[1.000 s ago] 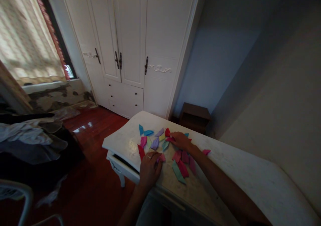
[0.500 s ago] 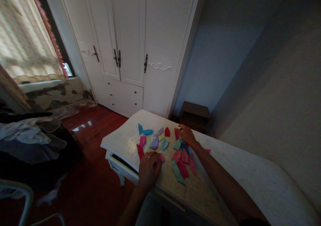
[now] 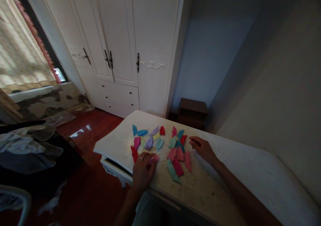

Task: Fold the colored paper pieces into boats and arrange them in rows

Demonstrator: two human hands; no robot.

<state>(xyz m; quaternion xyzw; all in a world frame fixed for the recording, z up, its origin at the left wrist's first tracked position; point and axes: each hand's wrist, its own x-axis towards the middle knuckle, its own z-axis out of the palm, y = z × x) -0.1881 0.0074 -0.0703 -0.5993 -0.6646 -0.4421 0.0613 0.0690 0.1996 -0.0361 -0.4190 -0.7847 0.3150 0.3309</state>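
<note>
My left hand (image 3: 143, 170), a ring on one finger, rests at the table's near edge with its fingers closed on a pink folded paper piece (image 3: 154, 158). My right hand (image 3: 202, 149) hovers over or touches the tabletop, its fingers bent and a little apart, with no held piece visible. Nearest to it lies a red folded piece (image 3: 183, 139), beside a blue one (image 3: 180, 146). Below these are several pink pieces (image 3: 180, 154) and a long green strip (image 3: 173, 172). A looser group left of centre includes a purple piece (image 3: 148, 143) and a red strip (image 3: 134, 154).
The white table (image 3: 240, 172) has a slightly open drawer (image 3: 117, 165) on its left side. Behind it stand a white wardrobe (image 3: 152, 92) and a small brown cabinet (image 3: 193, 105). Clothes (image 3: 27, 149) are heaped at the left, above a red wooden floor (image 3: 90, 172).
My right hand has moved right and toward me, uncovering the pink, blue and red pieces at the back. My left hand stays on its pink piece. The view has shifted slightly.
</note>
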